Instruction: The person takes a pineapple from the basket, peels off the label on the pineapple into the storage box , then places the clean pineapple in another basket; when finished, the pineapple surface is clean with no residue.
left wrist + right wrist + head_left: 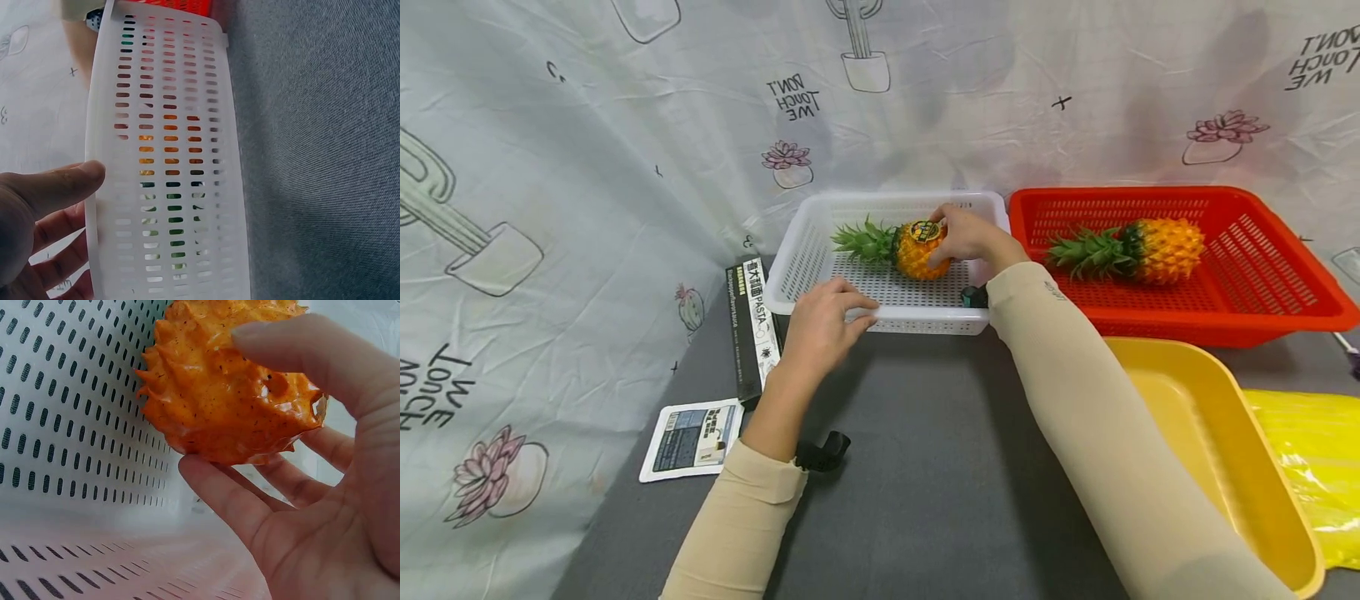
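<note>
A pineapple (913, 256) with a green leafy crown and a round dark sticker lies on its side in a white perforated basket (925, 316). My right hand (967, 238) reaches into this basket and grips the fruit's bare end, thumb on one side and fingers on the other. The right wrist view shows its spiky orange skin (206, 394) close up, near the basket wall. With the left hand (826, 323) I hold the near left part of the basket's rim. In the left wrist view the thumb (69, 181) lies at the rim, the fingers beyond it.
A red basket (1195, 321) beside the white one holds another pineapple (1165, 250). The yellow tray (1195, 417) lies under my right forearm, with a yellow package (1311, 467) farther right. At left are a pasta box (752, 325) and a flat white packet (692, 439).
</note>
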`<action>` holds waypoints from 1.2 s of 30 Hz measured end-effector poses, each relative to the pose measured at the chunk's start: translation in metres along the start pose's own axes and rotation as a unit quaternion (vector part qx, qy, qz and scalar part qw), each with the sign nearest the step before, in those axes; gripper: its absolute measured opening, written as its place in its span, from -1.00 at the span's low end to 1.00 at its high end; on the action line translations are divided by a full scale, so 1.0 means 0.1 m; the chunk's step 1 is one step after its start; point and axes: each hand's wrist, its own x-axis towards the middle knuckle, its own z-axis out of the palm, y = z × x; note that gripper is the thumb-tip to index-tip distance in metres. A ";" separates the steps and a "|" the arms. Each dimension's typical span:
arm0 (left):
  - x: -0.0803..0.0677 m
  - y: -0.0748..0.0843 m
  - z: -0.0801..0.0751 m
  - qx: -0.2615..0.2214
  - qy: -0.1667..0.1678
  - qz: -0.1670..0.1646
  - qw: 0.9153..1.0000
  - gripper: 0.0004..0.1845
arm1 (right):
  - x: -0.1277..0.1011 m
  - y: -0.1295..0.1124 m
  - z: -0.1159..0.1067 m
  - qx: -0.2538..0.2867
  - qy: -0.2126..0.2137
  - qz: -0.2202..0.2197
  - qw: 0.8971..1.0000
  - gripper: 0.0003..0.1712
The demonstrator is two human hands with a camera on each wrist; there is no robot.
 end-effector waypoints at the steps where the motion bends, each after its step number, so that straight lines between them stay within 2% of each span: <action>1: 0.00 0.00 -0.01 0.001 -0.001 0.001 1.000 -0.79 | 0.00 0.00 -0.01 0.007 -0.002 -0.001 1.000 -0.01; 7: 0.02 0.01 -0.04 0.007 -0.013 -0.001 1.000 -0.78 | -0.06 -0.07 -0.08 0.049 -0.019 -0.007 0.999 0.02; 18: 0.02 0.02 -0.05 0.009 -0.020 -0.004 1.000 -0.77 | -0.23 -0.22 -0.27 0.065 -0.021 -0.009 0.998 0.02; 24: 0.02 0.02 -0.04 0.008 -0.018 -0.002 1.000 -0.77 | -0.37 -0.30 -0.35 0.095 -0.031 -0.013 0.995 0.04; 30: 0.03 0.01 -0.03 0.006 -0.013 0.005 1.000 -0.78 | -0.53 -0.37 -0.44 0.132 -0.025 -0.002 0.991 0.07; 36: 0.03 0.00 -0.03 0.002 -0.015 0.004 1.000 -0.78 | -0.70 -0.41 -0.47 0.132 -0.013 0.001 0.991 0.03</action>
